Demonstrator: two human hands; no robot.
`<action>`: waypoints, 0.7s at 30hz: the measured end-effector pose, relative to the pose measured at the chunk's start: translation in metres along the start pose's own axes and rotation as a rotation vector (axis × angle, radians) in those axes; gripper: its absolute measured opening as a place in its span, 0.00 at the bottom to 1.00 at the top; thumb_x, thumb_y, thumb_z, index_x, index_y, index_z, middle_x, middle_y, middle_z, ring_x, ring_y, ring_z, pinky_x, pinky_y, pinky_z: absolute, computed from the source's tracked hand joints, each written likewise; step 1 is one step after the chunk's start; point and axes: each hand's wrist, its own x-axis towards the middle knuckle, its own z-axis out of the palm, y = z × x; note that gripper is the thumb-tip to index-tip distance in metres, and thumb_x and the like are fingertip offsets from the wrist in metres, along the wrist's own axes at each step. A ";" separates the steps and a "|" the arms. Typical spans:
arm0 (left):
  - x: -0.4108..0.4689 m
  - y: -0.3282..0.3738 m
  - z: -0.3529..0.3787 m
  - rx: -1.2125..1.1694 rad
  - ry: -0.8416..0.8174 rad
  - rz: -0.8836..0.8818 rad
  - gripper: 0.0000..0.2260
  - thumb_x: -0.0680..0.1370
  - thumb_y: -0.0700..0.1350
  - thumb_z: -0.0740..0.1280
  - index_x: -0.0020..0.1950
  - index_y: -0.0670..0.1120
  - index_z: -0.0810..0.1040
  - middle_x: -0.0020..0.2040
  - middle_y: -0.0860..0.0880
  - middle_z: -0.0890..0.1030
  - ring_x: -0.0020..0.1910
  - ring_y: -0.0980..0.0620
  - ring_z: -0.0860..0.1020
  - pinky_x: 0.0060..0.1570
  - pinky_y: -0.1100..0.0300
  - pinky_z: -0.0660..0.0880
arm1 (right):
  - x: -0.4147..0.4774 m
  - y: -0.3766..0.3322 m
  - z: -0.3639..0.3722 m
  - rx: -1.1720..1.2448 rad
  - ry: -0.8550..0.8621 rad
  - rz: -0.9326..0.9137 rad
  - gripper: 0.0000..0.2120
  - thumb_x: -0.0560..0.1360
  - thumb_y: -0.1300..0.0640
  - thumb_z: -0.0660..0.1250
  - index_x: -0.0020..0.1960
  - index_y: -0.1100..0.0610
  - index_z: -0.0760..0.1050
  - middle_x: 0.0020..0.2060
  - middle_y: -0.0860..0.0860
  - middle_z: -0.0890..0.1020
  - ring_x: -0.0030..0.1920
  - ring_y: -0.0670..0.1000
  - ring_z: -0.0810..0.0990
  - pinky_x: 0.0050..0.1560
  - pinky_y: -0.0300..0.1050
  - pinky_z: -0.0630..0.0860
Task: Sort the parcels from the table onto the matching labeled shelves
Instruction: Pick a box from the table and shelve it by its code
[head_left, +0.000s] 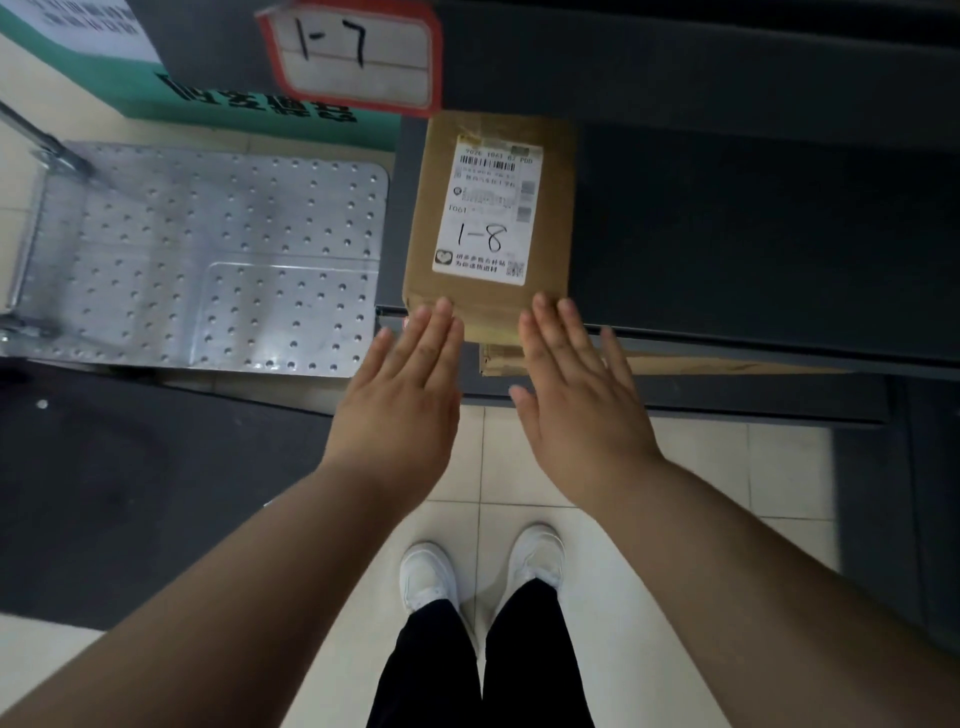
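Head view, looking down: a brown parcel (488, 218) hand-marked 1-8 lies flat on a dark shelf (727, 234). My left hand (405, 384) and right hand (576, 384) are flat, fingers straight, tips at its near edge, gripping nothing. This parcel looks delivered. The only shelf tag (353, 52) in sight, above, reads 1-7. The table is out of view, so I cannot tell what remains.

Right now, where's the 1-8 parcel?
Head view, centre: the parcel lies on the dark shelf below the 1-7 tag, left hand and right hand at its near edge.
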 end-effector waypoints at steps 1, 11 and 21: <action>0.008 0.000 -0.004 -0.011 0.004 -0.014 0.25 0.81 0.49 0.44 0.77 0.42 0.49 0.77 0.47 0.46 0.76 0.51 0.46 0.74 0.54 0.43 | 0.008 0.001 -0.005 -0.011 -0.024 0.011 0.29 0.82 0.46 0.43 0.75 0.53 0.32 0.71 0.47 0.31 0.71 0.45 0.29 0.74 0.52 0.34; 0.062 -0.003 -0.029 0.044 -0.094 -0.072 0.25 0.83 0.49 0.45 0.77 0.46 0.38 0.78 0.49 0.37 0.76 0.53 0.37 0.74 0.54 0.39 | 0.064 0.023 -0.039 -0.095 -0.105 0.018 0.29 0.83 0.48 0.44 0.75 0.54 0.31 0.75 0.49 0.33 0.74 0.49 0.32 0.74 0.50 0.36; -0.009 -0.005 -0.031 0.088 -0.227 0.000 0.26 0.83 0.50 0.43 0.75 0.47 0.32 0.72 0.51 0.29 0.74 0.53 0.34 0.72 0.54 0.36 | -0.054 0.013 -0.033 0.013 -0.136 0.079 0.28 0.82 0.48 0.43 0.76 0.54 0.34 0.75 0.47 0.33 0.73 0.45 0.30 0.72 0.44 0.32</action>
